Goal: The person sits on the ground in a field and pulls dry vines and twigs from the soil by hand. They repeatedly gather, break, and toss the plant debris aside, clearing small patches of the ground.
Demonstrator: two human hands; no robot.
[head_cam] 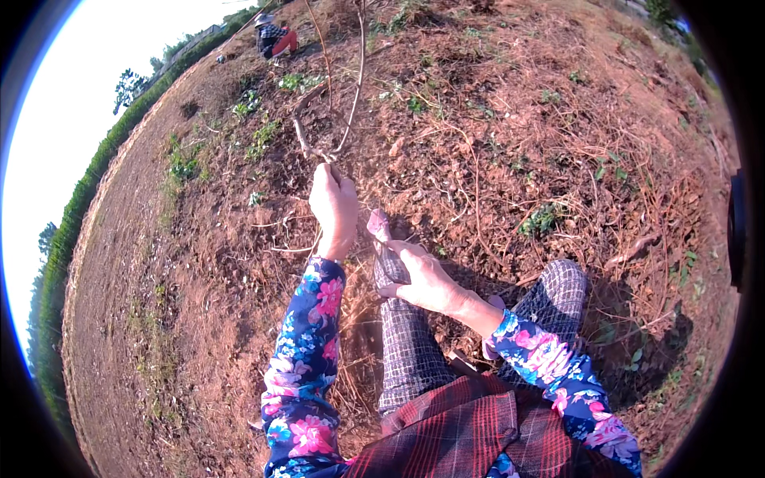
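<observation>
My left hand point(336, 209) is closed around the lower end of a bare branching plant stem point(303, 134), whose thin shoots rise away from me. To its right, my right hand point(427, 281) is at my left shin, with thumb and fingers parted over the checked trouser leg point(412, 346); whether it pinches anything there is hard to tell. A pink shoe point(378, 225) shows just beyond the fingers. A thin twig point(293, 250) lies beside my left wrist. Both sleeves are blue with a floral print.
Reddish soil with dry vines point(478, 203) and scattered green weeds point(541, 220) surrounds me. A thick root-like piece point(635, 250) lies to the right. Another person point(276, 39) in a hat sits low on the ground far ahead. A green hedge point(77, 197) runs along the left.
</observation>
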